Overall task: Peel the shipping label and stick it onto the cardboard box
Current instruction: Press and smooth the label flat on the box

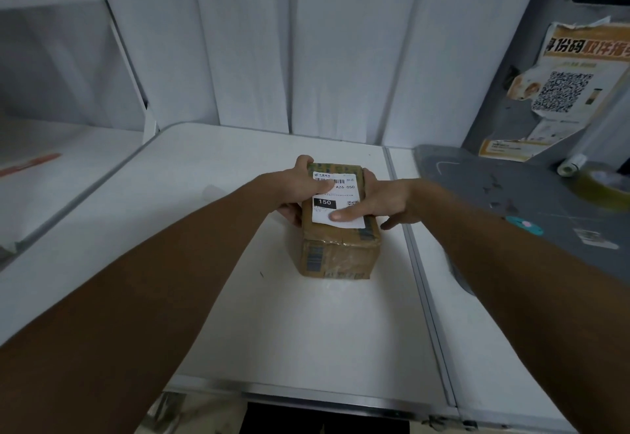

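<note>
A small brown cardboard box (pixel 341 253) wrapped in clear tape stands on the white table (pixel 306 331). A white shipping label (pixel 341 195) with a barcode and a black "150" patch lies flat on the box's top. My left hand (pixel 296 191) grips the box's left side, its thumb lying on the label's upper left. My right hand (pixel 385 201) reaches from the right, one finger pressing the label's lower edge and the other fingers spread beside the box.
A grey work mat (pixel 531 201) lies at the right with a roll of tape (pixel 603 188) and a small white roll (pixel 572 164). A poster with a QR code (pixel 566 92) hangs behind. White curtains close the back. A white shelf (pixel 51 167) stands left.
</note>
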